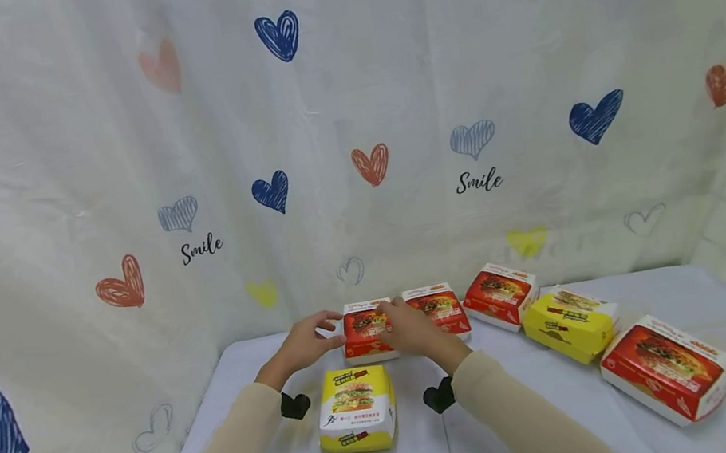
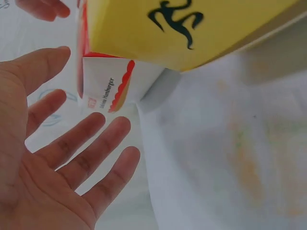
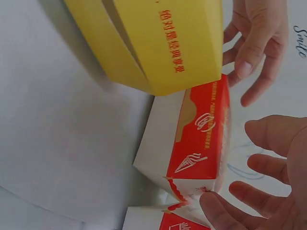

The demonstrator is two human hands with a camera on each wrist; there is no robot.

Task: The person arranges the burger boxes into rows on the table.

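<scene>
A red and white burger box (image 1: 362, 333) sits at the back of the table between the two hands. My left hand (image 1: 305, 342) is at its left side, fingers spread and apart from the box in the left wrist view. My right hand (image 1: 413, 328) is over its right edge and hides part of it; a fingertip lies at the box's corner in the right wrist view, and I cannot tell if it touches. Nearer me is a yellow burger box (image 1: 355, 410), standing between the forearms. Just right of the first red box is a second red box (image 1: 445, 312), partly behind the right hand.
To the right, a tilted red box (image 1: 501, 296), a yellow box (image 1: 571, 323) and another red box (image 1: 668, 368) form a slanting row on the white tabletop (image 1: 509, 395). A white curtain (image 1: 408, 235) printed with hearts hangs behind the table.
</scene>
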